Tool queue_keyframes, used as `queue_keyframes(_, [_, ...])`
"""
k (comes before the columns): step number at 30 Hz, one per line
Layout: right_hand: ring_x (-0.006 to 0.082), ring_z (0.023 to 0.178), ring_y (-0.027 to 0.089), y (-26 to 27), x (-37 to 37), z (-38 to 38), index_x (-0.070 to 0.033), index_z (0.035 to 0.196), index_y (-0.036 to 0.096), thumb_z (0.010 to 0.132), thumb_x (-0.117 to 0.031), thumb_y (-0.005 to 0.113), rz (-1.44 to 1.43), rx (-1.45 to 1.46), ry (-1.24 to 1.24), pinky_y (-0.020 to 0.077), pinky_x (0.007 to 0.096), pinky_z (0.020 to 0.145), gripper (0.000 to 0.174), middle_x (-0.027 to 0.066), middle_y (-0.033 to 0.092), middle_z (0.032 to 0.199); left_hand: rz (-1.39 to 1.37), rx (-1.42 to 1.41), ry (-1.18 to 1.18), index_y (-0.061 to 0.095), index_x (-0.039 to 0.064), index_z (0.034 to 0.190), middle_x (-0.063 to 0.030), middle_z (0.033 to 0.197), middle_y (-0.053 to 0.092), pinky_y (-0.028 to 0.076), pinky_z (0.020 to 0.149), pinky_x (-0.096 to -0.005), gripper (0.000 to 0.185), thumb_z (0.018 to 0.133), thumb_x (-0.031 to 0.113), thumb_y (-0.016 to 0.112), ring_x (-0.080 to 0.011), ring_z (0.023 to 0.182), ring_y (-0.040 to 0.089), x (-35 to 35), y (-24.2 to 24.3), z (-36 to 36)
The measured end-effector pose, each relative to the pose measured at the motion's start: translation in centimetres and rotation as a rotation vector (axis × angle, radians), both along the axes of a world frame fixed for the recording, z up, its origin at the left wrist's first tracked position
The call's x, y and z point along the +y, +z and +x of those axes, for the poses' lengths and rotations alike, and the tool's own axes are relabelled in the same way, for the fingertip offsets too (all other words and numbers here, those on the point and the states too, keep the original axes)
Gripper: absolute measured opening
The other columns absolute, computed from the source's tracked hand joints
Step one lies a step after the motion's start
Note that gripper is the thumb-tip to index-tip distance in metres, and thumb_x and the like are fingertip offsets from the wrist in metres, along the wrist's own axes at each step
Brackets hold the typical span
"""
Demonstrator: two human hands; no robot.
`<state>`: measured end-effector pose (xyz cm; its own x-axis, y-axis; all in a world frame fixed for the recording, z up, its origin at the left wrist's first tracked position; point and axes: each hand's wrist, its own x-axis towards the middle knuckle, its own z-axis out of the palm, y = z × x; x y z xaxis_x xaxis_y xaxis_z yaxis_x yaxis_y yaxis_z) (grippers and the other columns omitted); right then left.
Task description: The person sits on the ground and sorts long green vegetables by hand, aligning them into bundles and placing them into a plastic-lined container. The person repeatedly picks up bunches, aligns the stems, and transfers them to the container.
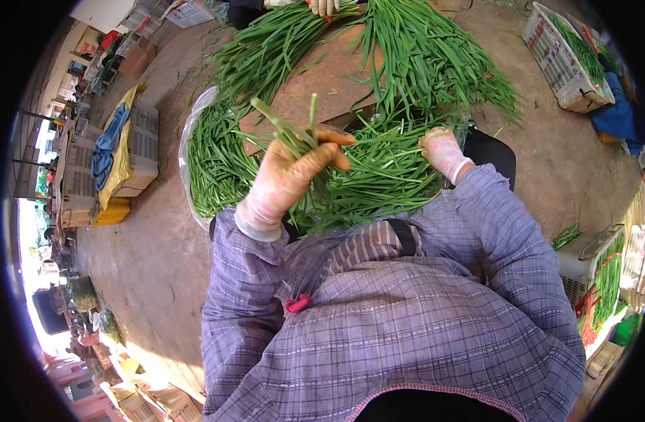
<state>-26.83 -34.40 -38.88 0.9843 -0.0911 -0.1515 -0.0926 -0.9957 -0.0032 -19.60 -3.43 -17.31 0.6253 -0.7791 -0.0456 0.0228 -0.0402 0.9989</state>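
Note:
My left hand point(288, 179), in a stained pale glove, is raised over my lap and closed around a few garlic chives point(272, 115). Their cut stem ends point up past the thumb. Loose garlic chives point(375, 174) cover my lap below. At the right of this heap, my gloved right hand point(445, 150) grips pale stem ends, its fingertips partly hidden. More chives fill the left side, beside a clear plastic sheet point(187, 126). Ahead, large bunches point(422, 53) lie across a brown board point(327, 68).
Across the board, another person's gloved hand point(325, 6) is at a bunch with a red tie. White plastic crates point(560, 63) with greens stand on the right, one crate point(575, 264) lower down. Crates point(143, 142) under a yellow sack point(123, 153) stand left on the concrete floor.

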Motion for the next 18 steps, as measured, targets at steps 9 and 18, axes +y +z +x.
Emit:
queue_keyframes(9, [0.0141,0.083,0.062,15.7,-0.3,-1.6,-0.004,0.095,0.065,0.083,-0.006,0.069,0.951,-0.355,0.204,0.0493,0.0263,0.078,0.012,0.0049,0.065,0.086,-0.011,-0.064,-0.036,0.050,-0.001,0.132,-0.0078,0.132,0.055,0.035,0.104,-0.0302,0.038,0.095,0.007,0.053,-0.0159,0.122,0.048,-4.1,-3.6,-0.2])
queue_keyframes(18, [0.0123,0.089,0.061,21.8,6.4,-1.7,0.001,0.113,0.059,0.088,-0.013,0.068,1.581,-0.370,-0.041,0.0492,0.0256,0.081,0.029,0.0054,0.063,0.101,-0.096,0.162,0.031,0.060,0.002,0.104,-0.0015,0.081,0.063,0.048,0.066,-0.0229,0.017,0.095,0.017,0.058,-0.0093,0.074,0.058,-6.8,-3.5,-1.8])
